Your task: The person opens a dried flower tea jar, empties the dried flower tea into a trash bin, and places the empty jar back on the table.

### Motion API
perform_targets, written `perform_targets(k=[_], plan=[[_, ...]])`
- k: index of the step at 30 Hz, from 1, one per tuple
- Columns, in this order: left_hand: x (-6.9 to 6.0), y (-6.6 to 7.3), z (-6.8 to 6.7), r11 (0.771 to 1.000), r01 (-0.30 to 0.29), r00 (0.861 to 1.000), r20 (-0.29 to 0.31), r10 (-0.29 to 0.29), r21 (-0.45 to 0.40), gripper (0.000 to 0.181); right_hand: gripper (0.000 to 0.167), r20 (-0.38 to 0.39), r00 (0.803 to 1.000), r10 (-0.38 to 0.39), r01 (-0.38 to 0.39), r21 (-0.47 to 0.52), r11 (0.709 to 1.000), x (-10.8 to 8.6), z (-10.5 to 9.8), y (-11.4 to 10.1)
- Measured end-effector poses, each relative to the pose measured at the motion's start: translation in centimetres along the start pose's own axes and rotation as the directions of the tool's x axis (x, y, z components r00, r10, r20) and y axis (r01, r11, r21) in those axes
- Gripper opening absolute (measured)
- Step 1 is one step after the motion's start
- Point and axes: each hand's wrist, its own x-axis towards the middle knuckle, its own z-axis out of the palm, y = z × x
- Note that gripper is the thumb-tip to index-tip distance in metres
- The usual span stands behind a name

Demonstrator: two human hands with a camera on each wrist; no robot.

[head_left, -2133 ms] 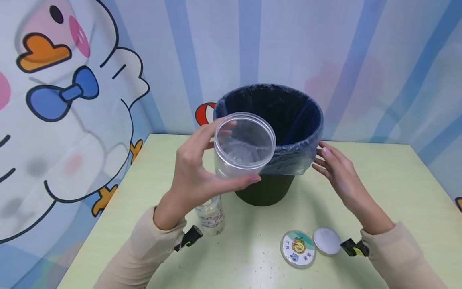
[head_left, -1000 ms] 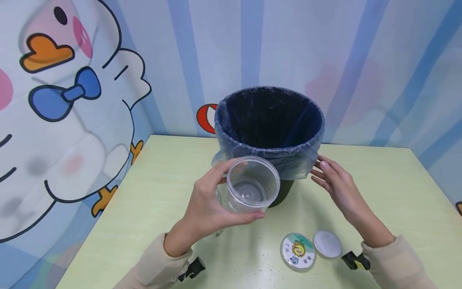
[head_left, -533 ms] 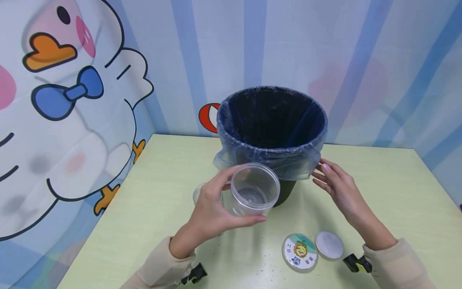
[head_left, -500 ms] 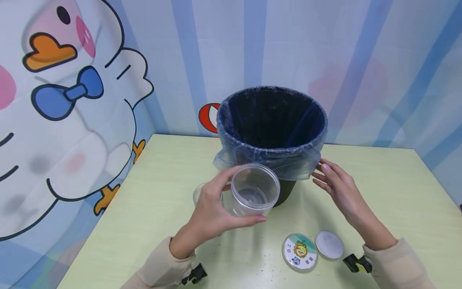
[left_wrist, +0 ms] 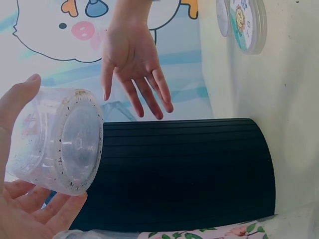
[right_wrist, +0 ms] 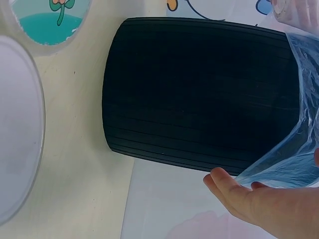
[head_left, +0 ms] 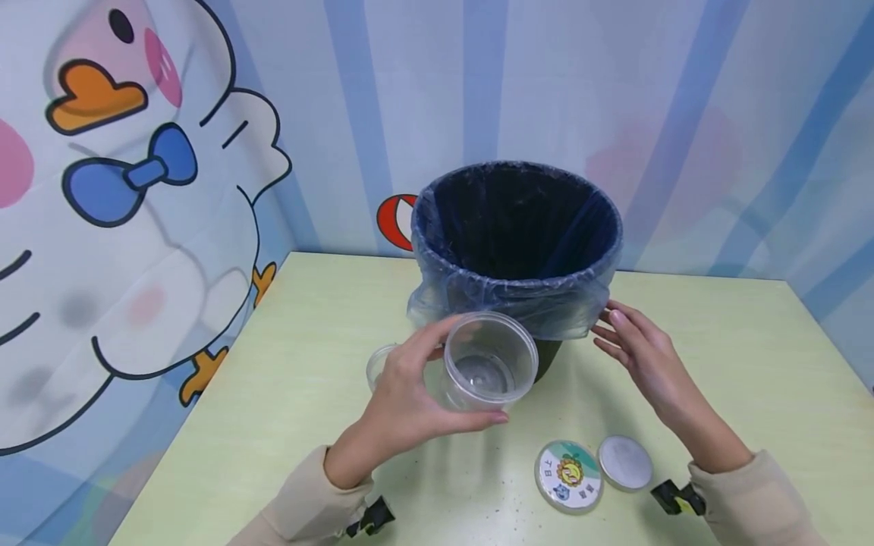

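My left hand (head_left: pixel 403 409) grips a clear plastic jar (head_left: pixel 488 368), thumb on its near side and fingers round the far side. The jar's mouth tilts up toward the head camera, in front of the trash bin. Small dark specks dot the jar's bottom (left_wrist: pixel 79 144) in the left wrist view. The bin (left_wrist: pixel 184 174) is black, its rim covered by a thin bluish bag (head_left: pixel 505 303). My right hand (head_left: pixel 645 360) is beside the bag's right edge with fingers loosely extended; whether the fingertips touch the bag is unclear.
Two round lids lie on the pale table (head_left: pixel 724 364): one with a sunflower picture (head_left: pixel 569 476), one plain whitish (head_left: pixel 625 462). Behind my left hand stands another clear container (head_left: pixel 375 368), mostly hidden. Dark crumbs dot the near tabletop. A printed cloth backdrop (head_left: pixel 546 83) rises behind.
My left hand has brought the jar down from the bin's rim, toward me and slightly right. In the last half second it shifts only a little. My right hand stays nearly in place.
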Motion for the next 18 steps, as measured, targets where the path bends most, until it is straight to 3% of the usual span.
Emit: perform_targets(k=[8,18], plan=[[0.1,0.7,0.4,0.998,-0.05,0.999,0.006,0.05,-0.028,0.103,0.063,-0.007,1.0,0.002,-0.002,0.005,1.0,0.0,-0.1,0.1],[-0.2,0.9,1.3,0.998,-0.066,0.997,0.025,0.067,-0.013,0.102,0.063,-0.002,1.0,-0.005,0.005,0.027,1.0,0.0,-0.1,0.3]])
